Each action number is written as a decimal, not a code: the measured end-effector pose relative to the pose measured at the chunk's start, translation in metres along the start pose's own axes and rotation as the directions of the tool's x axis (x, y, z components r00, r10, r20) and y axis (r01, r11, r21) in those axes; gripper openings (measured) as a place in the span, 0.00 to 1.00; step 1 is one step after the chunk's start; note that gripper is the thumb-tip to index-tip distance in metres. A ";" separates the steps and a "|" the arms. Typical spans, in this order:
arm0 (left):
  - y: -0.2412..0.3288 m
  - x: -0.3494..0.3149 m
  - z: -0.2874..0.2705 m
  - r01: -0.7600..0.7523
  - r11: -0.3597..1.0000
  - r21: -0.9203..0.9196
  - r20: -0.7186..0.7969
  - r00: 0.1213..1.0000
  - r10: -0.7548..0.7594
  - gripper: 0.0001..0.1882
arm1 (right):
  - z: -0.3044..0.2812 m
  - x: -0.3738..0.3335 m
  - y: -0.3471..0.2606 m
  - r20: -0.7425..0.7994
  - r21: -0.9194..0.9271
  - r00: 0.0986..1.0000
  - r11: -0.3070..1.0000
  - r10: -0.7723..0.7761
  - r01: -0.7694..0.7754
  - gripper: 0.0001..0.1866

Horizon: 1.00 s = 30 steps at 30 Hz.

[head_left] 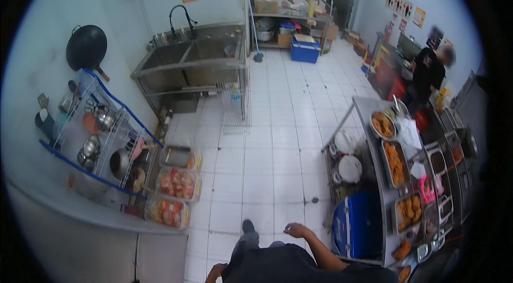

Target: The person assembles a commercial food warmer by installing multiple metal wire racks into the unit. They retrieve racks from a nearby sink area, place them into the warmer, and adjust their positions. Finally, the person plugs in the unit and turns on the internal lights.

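head view — the right hand [295, 230] hangs with fingers loosely curled, apparently around nothing; the left hand [216, 272] only partly shows at the lower edge, so i cannot tell its grip. nearest the right is a blue cooler box [366, 224] under the steel table [365, 107] — likely stiff and bulky, best held low at both ends. the meat-filled plastic tub [169, 212], farther left, looks heavy, perhaps slippery; its rim suits two hands.

Boxy blue cooler [366, 224], white-trimmed, lid on, under near end of steel counter [366, 104], at right.
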State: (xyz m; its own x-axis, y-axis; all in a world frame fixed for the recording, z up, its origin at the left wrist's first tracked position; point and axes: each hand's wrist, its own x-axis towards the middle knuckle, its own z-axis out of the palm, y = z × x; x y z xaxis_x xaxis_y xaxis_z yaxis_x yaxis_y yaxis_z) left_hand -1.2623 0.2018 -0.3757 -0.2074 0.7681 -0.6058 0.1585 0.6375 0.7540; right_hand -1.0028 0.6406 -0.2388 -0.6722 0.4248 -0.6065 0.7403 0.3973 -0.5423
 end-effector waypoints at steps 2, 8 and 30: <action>0.044 0.060 -0.039 -0.179 0.969 0.172 -0.113 0.973 0.200 0.17 | -0.033 0.058 -0.016 0.096 -0.004 0.989 0.993 -0.114 0.115 0.22; 0.174 0.217 -0.174 0.045 0.905 -0.422 -0.290 0.940 -0.182 0.20 | -0.211 0.267 -0.064 -0.194 0.046 0.968 0.984 -0.159 0.171 0.22; 0.735 0.932 -0.555 -0.132 0.392 -0.911 -0.223 0.955 -0.198 0.24 | -0.698 0.849 -0.242 -0.543 -0.292 0.796 0.949 -0.266 0.118 0.14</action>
State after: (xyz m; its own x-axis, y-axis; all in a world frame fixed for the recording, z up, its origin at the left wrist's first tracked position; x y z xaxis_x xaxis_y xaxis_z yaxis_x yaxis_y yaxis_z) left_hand -1.8749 1.3529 -0.2452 -0.4447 0.5936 -0.6707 -0.7895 0.0938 0.6065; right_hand -1.7600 1.4727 -0.2160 -0.7379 0.6745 -0.0228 0.6202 0.6645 -0.4168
